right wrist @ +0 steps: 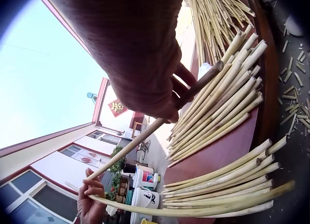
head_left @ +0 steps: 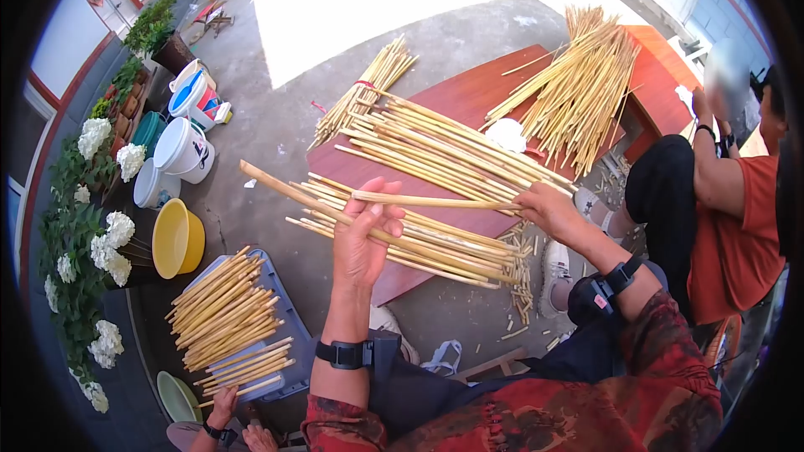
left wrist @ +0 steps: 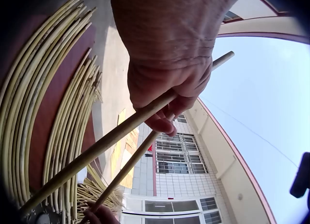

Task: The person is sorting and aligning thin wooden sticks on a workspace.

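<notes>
Head view: the left hand (head_left: 362, 243) is raised palm-up, fingers curled round a long stalk (head_left: 285, 188) that slants from upper left down across the palm towards the lower right. Its fingertips also pinch one end of a thin stalk (head_left: 435, 200), which runs nearly level to the right hand (head_left: 548, 211); that hand's fingers are closed round the other end. From the left wrist, both stalks cross under the curled fingers (left wrist: 162, 122), the long one in front. From the right wrist, the right hand (right wrist: 145, 83) grips the thin stalk (right wrist: 140, 137) close to its end.

Just below the hands, rows of pale stalks (head_left: 435, 146) lie side by side on a red-brown table (head_left: 469, 96).

Lower left, a blue crate (head_left: 297, 318) carries a heap of shorter stalks (head_left: 222, 310) piled across its top. Beyond it stand a yellow basin (head_left: 172, 238) and white lidded buckets (head_left: 186, 151); what the buckets hold cannot be told
</notes>
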### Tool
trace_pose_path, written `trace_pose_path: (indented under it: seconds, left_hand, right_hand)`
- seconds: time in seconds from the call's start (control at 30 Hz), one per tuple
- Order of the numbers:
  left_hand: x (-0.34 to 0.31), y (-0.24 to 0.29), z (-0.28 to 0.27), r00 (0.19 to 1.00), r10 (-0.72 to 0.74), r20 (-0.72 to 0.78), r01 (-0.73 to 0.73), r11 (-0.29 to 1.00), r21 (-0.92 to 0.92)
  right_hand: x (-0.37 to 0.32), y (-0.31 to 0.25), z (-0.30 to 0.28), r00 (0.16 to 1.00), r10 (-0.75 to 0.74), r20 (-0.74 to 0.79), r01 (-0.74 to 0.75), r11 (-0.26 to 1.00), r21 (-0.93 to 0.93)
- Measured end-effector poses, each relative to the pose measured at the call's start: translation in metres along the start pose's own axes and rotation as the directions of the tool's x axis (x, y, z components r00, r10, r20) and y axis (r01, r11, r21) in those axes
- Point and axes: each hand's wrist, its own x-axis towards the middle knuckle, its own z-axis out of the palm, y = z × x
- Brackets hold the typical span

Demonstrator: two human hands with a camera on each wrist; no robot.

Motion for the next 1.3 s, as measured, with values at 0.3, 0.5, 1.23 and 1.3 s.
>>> trace_pose_path:
  seconds: [0.3, 0.5, 1.23, 1.3]
  left_hand:
    - [-0.004, -0.019, 0.023, 0.996, -0.013, 0.085, -0.004, 0.980, 0.198]
    - [-0.006, -0.034, 0.036, 0.991, -0.023, 0.134, -0.019, 0.953, 0.302]
    - [0.015, -0.047, 0.009, 0.947, -0.040, -0.320, 0.031, 0.999, -0.035]
    - [0.015, -0.051, 0.005, 0.935, -0.080, -0.346, 0.057, 0.995, -0.077]
  right_hand:
    - [-0.006, 0.008, 0.009, 1.000, 0.007, 0.025, -0.005, 0.997, -0.076]
    - [-0.007, -0.013, 0.004, 0.991, -0.058, 0.119, 0.052, 0.997, 0.054]
    - [-0.011, -0.035, -0.012, 0.977, -0.031, -0.211, 0.086, 0.963, 0.257]
    - [-0.009, -0.039, -0.007, 0.998, 0.016, -0.059, 0.009, 0.912, 0.409]
